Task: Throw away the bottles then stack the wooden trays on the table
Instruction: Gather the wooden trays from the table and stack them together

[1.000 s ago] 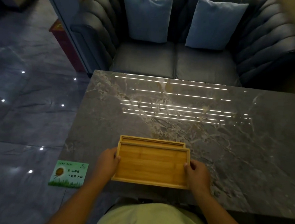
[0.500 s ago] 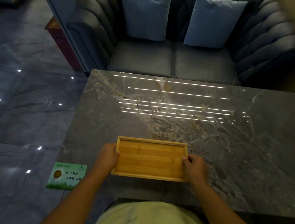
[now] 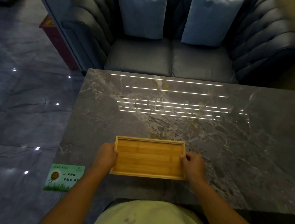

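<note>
Both my left hand [image 3: 106, 155] and right hand [image 3: 192, 165] clasp the shallow rectangular bamboo tray's [image 3: 149, 158] short ends, so I'd square its edges before letting go on the grey marble table [image 3: 226, 149].

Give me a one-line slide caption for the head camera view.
Left hand and right hand hold a rectangular wooden tray by its short ends on the grey marble table.
</note>
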Demonstrator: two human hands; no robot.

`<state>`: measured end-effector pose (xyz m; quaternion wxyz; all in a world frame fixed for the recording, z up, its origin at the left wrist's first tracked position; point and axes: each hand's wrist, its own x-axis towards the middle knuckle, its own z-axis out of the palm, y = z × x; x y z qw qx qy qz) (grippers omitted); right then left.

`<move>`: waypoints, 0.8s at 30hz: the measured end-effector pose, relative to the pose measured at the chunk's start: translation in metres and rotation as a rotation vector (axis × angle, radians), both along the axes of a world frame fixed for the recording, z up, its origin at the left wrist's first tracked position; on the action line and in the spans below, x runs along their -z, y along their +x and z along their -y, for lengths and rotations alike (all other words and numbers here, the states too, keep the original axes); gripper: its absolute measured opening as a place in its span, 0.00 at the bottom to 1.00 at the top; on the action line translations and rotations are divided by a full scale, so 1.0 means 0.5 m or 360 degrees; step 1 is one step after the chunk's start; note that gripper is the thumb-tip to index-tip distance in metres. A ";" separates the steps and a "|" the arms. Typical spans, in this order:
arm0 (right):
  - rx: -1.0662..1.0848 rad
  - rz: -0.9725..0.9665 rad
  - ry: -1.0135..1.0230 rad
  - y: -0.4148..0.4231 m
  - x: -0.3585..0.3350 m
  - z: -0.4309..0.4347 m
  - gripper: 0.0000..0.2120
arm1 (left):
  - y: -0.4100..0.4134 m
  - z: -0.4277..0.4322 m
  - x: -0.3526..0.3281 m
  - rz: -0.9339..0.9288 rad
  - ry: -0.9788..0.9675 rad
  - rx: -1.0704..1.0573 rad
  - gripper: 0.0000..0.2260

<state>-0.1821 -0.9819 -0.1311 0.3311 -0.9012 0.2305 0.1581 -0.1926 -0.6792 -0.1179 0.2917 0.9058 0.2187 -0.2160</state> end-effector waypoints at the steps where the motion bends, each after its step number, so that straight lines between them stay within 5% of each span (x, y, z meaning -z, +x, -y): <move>1: -0.0003 -0.0002 -0.0003 -0.001 0.001 -0.001 0.12 | -0.001 -0.001 0.001 -0.0006 -0.0001 -0.0006 0.14; 18: -0.0114 0.0002 -0.0132 0.001 0.016 0.008 0.12 | -0.010 -0.001 0.017 0.0004 0.0058 0.0016 0.14; 24: -0.0056 -0.0139 0.0200 -0.011 0.024 0.008 0.09 | -0.026 -0.006 0.021 -0.0051 -0.0075 -0.0169 0.13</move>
